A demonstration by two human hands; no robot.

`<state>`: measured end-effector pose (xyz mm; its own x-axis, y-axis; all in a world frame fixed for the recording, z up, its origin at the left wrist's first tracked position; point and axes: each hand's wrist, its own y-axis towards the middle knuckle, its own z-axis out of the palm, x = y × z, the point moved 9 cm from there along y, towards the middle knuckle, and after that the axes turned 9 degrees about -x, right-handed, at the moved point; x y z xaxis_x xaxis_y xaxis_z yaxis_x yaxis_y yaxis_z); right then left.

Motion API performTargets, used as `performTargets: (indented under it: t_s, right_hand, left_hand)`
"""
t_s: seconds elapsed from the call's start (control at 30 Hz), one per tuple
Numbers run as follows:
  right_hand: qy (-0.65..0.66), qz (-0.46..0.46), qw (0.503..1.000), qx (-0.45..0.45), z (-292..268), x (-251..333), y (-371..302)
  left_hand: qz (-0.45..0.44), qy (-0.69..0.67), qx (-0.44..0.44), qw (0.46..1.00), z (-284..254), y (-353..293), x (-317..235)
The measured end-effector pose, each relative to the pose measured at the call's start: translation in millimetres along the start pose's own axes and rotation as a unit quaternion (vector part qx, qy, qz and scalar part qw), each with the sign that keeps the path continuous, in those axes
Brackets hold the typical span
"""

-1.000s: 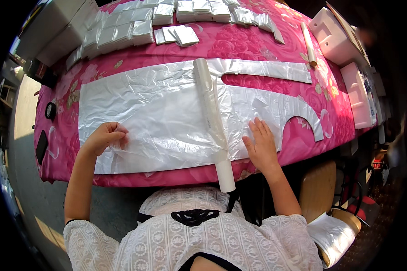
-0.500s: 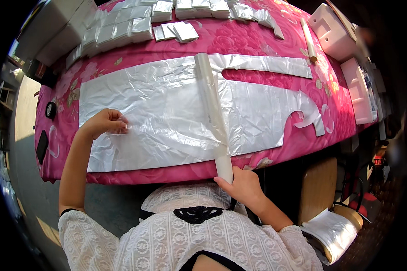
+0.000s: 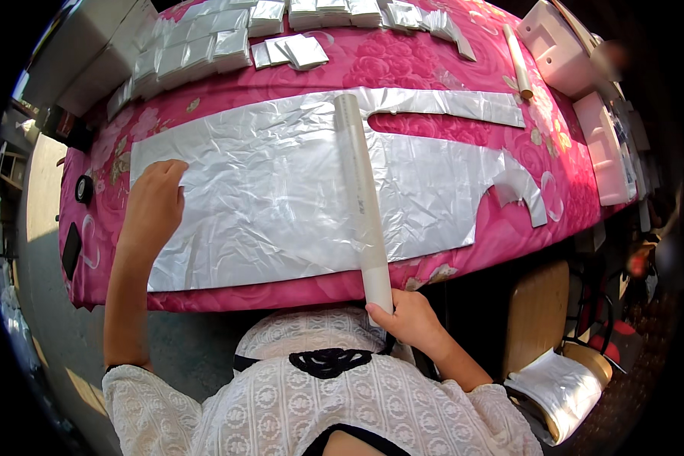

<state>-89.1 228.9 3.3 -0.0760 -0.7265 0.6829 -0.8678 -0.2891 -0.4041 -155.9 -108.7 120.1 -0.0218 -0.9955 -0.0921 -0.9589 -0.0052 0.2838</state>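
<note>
A thin, silvery-white plastic sheet (image 3: 258,197), shaped like an apron with strap-like ends at the right, lies wrinkled across the cloth. Over its middle rests a long, pale cardboard tube (image 3: 362,205), slanting from the far side past the table's near edge. My right hand (image 3: 410,315) grips the tube's near end, thumb on top. Above the sheet's left part is my left hand (image 3: 157,199), its fingers drawn together; whether film is pinched in them is hidden.
Stacks of folded silvery plastic packets (image 3: 197,53) line the table's far side. A second tube (image 3: 518,61) lies near white foam boxes (image 3: 555,53) at the right. A black tape roll (image 3: 84,188) and a dark phone-like object (image 3: 71,249) sit at the left edge. A wooden chair (image 3: 536,319) stands at lower right.
My left hand has moved up and left over the sheet. Film bunched against the tube and raised near my left hand now lies flatter. The tube's far end has shifted slightly right.
</note>
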Motion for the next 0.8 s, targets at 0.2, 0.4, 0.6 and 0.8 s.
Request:
performTargets:
  t_s: [0.2, 0.4, 0.6, 0.8]
  right_hand:
    - [0.029, -0.009, 0.999, 0.012, 6.1, -5.1, -0.3]
    - [-0.035, 0.005, 0.989, 0.145, 10.3, -5.6, 7.6]
    - [0.032, -0.056, 0.998, 0.014, -44.8, 41.1, 122.4]
    - [0.395, 0.051, 0.917, 0.021, -48.4, 74.0, 228.5]
  left_hand:
    - [0.064, -0.315, -0.054, 0.945, 94.7, -18.5, -159.0]
    - [0.076, -0.202, -0.003, 0.977, 132.7, -19.1, -181.6]
    - [0.087, -0.151, 0.007, 0.985, 133.5, -18.6, -182.0]
    - [0.091, -0.122, 0.02, 0.988, 136.5, -16.3, -181.8]
